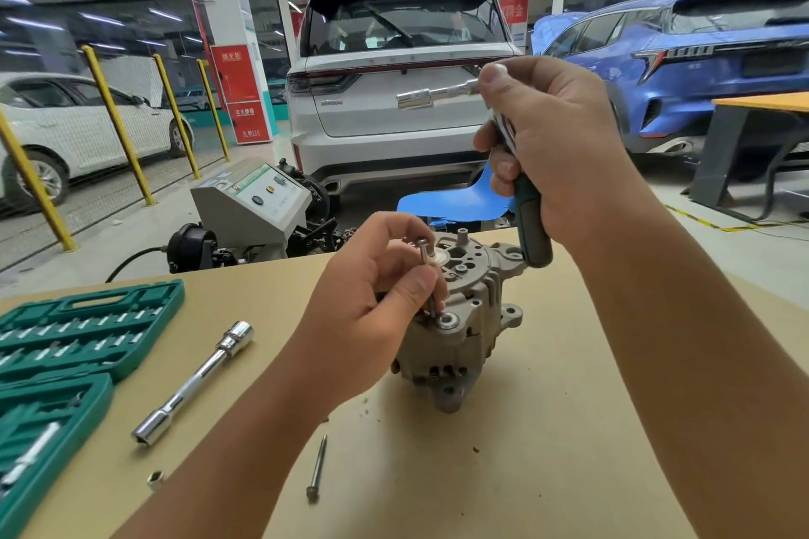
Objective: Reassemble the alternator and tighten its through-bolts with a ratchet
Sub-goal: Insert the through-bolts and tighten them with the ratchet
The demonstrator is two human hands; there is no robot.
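Note:
A grey cast alternator (464,319) stands on the tan table (503,451), its rear end up. My left hand (376,280) pinches a long through-bolt (427,276) upright over a hole at the housing's rim. My right hand (556,144) is raised above and behind the alternator and grips a ratchet (532,228) by its dark green handle. The ratchet's chrome head carries a socket (416,98) pointing left. A second through-bolt (317,468) lies loose on the table in front of the alternator.
A green socket-set case (65,346) lies open at the table's left edge. A chrome extension bar (192,381) and a small loose socket (155,481) rest beside it. Beyond the table are a grey test bench (254,206), a blue chair and parked cars.

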